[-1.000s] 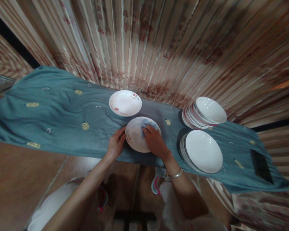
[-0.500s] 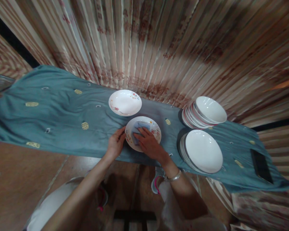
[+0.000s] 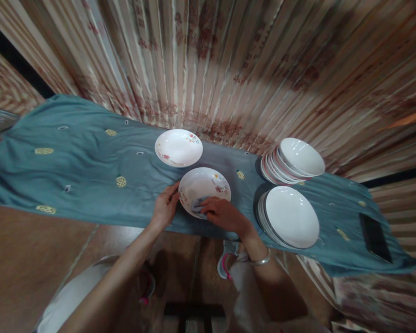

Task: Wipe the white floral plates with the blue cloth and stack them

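A white plate with small flowers [image 3: 208, 185] lies on the teal cloth [image 3: 90, 162] near its front edge. My left hand [image 3: 165, 207] grips the plate's left rim. My right hand [image 3: 222, 213] presses a small blue cloth [image 3: 197, 205] against the plate's near part, fingers closed over it. A second flowered plate [image 3: 179, 147] lies just behind, untouched.
To the right stand a leaning stack of white bowls [image 3: 294, 162] and a stack of white plates [image 3: 289, 217]. A dark flat object [image 3: 374, 237] lies at the cloth's far right. A striped curtain [image 3: 229, 69] hangs close behind. Brown floor lies below.
My right hand has slid the blue cloth from the plate's upper right, across its middle, to its near edge. My left hand has stayed on the rim.
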A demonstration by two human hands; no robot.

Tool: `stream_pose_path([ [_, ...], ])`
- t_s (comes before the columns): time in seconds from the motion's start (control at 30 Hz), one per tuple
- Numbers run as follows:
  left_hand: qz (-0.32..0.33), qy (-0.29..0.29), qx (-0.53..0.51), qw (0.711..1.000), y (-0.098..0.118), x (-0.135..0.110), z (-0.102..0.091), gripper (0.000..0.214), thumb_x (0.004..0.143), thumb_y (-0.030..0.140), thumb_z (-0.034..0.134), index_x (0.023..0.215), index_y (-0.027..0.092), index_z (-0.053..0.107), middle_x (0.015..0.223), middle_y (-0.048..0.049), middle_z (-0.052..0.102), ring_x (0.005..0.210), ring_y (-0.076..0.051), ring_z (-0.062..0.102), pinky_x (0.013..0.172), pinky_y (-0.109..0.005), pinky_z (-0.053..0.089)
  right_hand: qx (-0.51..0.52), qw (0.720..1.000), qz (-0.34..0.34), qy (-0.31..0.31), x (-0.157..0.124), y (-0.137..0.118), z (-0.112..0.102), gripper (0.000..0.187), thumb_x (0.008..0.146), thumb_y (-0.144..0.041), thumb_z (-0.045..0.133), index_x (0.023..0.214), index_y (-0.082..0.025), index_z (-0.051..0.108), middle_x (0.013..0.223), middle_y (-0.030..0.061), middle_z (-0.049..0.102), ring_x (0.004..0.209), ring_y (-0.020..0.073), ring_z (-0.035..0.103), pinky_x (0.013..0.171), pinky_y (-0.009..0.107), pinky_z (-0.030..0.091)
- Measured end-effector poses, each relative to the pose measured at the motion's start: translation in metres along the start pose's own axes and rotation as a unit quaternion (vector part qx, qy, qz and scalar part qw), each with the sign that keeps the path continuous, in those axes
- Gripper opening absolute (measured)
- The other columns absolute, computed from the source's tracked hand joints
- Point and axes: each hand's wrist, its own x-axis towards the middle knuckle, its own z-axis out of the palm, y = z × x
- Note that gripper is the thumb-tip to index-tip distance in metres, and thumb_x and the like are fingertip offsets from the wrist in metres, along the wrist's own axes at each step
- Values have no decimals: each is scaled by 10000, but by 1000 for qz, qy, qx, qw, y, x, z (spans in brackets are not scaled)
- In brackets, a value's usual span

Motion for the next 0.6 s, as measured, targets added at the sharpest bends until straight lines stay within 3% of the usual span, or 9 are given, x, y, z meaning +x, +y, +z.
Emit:
stream_pose_path([
  [0.2,5,-6,-5,1000,-2,1,-1,405,829,367,560,1144,182,737,1192,-103,743,1134,-274,661,1059,-449,481,-94,991,94,-10,-6,-2,-14,258,842,-85,541,850,-197,774,975,49,777,994,191,690,931,306,506],
  [0.37,2,0,-11,1000,-7,1,0,398,833,378,570,1147,198,735,1188,-95,744,1134,-270,659,1069,-451,472,-210,964,161,-9,-7,-8,-17,236,888,-111,517,843,-155,745,915,107,758,959,232,679,841,314,516],
  [0.6,-4,-9,-15,1000,-5,0,0,404,837,379,569,1156,191,730,1219,-105,732,1160,-280,649,1085,-463,461,-268,950,148,57,-1,5,-8,288,887,-13,477,893,-139,736,988,117,747,1019,233,650,1005,359,480],
])
